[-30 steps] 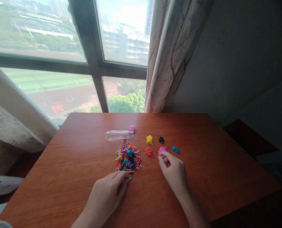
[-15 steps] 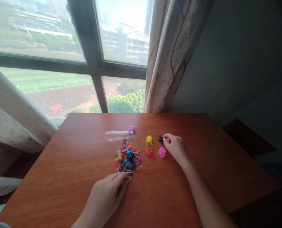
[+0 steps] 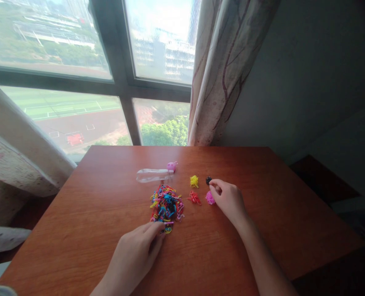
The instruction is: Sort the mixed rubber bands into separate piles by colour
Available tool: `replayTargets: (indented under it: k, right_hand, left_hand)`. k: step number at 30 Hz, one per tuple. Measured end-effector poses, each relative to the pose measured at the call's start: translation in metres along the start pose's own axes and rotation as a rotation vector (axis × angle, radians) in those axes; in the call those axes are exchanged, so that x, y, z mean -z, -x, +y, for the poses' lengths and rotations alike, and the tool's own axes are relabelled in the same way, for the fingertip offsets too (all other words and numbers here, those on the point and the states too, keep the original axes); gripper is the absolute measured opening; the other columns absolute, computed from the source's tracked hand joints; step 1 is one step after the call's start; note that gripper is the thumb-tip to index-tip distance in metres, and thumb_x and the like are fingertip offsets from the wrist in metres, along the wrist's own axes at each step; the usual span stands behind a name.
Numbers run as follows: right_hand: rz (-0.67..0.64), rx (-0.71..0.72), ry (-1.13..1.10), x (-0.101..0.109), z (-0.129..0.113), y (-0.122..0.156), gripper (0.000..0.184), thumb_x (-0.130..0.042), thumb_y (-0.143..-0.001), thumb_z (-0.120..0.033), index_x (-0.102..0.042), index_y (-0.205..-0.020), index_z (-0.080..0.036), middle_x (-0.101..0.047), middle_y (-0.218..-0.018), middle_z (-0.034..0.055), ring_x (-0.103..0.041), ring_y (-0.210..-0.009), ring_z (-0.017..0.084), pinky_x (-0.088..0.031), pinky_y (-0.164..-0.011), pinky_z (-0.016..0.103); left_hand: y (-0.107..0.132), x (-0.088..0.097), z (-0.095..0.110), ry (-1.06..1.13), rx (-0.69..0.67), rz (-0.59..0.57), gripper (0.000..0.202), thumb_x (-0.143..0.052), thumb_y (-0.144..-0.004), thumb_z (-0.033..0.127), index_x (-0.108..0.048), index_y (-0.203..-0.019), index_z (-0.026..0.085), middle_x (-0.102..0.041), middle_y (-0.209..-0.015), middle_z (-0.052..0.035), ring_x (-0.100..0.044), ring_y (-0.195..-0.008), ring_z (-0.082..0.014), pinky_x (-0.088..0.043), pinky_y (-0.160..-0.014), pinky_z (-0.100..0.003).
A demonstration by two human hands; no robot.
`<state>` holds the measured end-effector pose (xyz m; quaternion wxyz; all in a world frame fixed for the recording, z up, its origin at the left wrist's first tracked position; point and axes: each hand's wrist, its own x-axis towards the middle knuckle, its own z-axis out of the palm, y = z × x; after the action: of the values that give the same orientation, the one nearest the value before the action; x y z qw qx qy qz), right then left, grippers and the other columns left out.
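Observation:
A multicoloured heap of small plastic loop-shaped clips (image 3: 166,203), which look like stitch markers, lies on the wooden table. At its near edge my left hand (image 3: 139,248) has its fingers pinched together beside a pink clip (image 3: 169,223); what is between the fingertips is hidden. My right hand (image 3: 228,197) is closed with thumb and finger together, just below the small black pile (image 3: 208,180) and partly over the pink pile (image 3: 210,198). Left of these sit a yellow pile (image 3: 194,181) and a red pile (image 3: 194,198).
A clear plastic bottle (image 3: 153,176) lies on its side behind the heap, with a pink lid-like piece (image 3: 172,166) by its mouth. The table (image 3: 108,197) reaches to the window (image 3: 162,123). Curtains (image 3: 213,94) hang at both sides.
My right hand has drawn back slightly from the black pile, toward me and over the pink pile. The left hand stays at the heap's near edge, hardly moved.

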<state>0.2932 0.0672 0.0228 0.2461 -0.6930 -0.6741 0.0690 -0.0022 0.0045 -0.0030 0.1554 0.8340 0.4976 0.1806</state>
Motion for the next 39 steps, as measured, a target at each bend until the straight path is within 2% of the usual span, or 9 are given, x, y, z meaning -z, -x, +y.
replayTargets:
  k: [6, 14, 22, 29, 35, 39]
  right_hand:
    - [-0.013, 0.071, -0.209, -0.014, -0.027, 0.044, 0.016, -0.053, -0.089, -0.023, -0.069, -0.088, -0.022, -0.065, -0.066, -0.0016, -0.058, -0.059, 0.014, -0.035, -0.058, 0.024]
    - [-0.120, 0.102, -0.317, -0.034, -0.062, 0.086, 0.015, -0.053, -0.087, -0.016, -0.066, -0.086, -0.023, -0.066, -0.071, -0.0017, -0.059, -0.064, 0.014, -0.035, -0.062, 0.024]
    - [-0.098, 0.120, -0.298, -0.047, -0.068, 0.095, 0.017, -0.054, -0.084, -0.013, -0.066, -0.085, -0.024, -0.066, -0.074, -0.0020, -0.059, -0.067, 0.015, -0.033, -0.064, 0.026]
    - [-0.093, 0.134, -0.288, -0.047, -0.068, 0.095, 0.017, -0.053, -0.085, -0.012, -0.065, -0.085, -0.024, -0.065, -0.074, -0.0018, -0.058, -0.068, 0.015, -0.033, -0.065, 0.026]
    - [-0.105, 0.139, -0.282, -0.046, -0.069, 0.095, 0.016, -0.055, -0.085, -0.011, -0.065, -0.085, -0.023, -0.065, -0.075, -0.0025, -0.058, -0.069, 0.014, -0.033, -0.065, 0.025]
    - [-0.109, 0.146, -0.263, -0.045, -0.069, 0.095, 0.016, -0.055, -0.084, -0.011, -0.065, -0.084, -0.023, -0.066, -0.075, -0.0024, -0.059, -0.068, 0.014, -0.034, -0.065, 0.024]
  left_hand:
    - [0.003, 0.007, -0.003, -0.014, 0.045, -0.040, 0.016, -0.046, -0.094, 0.029, -0.061, -0.089, 0.026, -0.071, -0.078, 0.0039, -0.068, -0.067, -0.0150, -0.046, -0.060, -0.023]
    - [0.002, 0.008, 0.001, -0.026, 0.056, -0.090, 0.017, -0.045, -0.095, 0.030, -0.062, -0.090, 0.027, -0.071, -0.082, 0.0027, -0.069, -0.072, -0.0162, -0.046, -0.062, -0.024]
    - [0.002, 0.006, -0.002, -0.024, 0.022, -0.062, 0.018, -0.044, -0.095, 0.028, -0.062, -0.093, 0.028, -0.073, -0.087, 0.0027, -0.071, -0.076, -0.0164, -0.048, -0.064, -0.023]
    - [0.001, 0.005, -0.002, -0.024, -0.024, -0.007, 0.019, -0.044, -0.094, 0.025, -0.063, -0.093, 0.028, -0.075, -0.089, 0.0024, -0.072, -0.077, -0.0161, -0.050, -0.064, -0.022]
    - [0.000, 0.001, 0.000, -0.031, -0.009, -0.011, 0.019, -0.044, -0.096, 0.029, -0.063, -0.094, 0.027, -0.075, -0.089, 0.0020, -0.073, -0.075, -0.0162, -0.051, -0.064, -0.023]
    - [-0.001, 0.000, 0.002, -0.046, 0.010, 0.044, 0.020, -0.045, -0.095, 0.030, -0.064, -0.095, 0.027, -0.076, -0.090, 0.0014, -0.073, -0.076, -0.0171, -0.051, -0.063, -0.023]
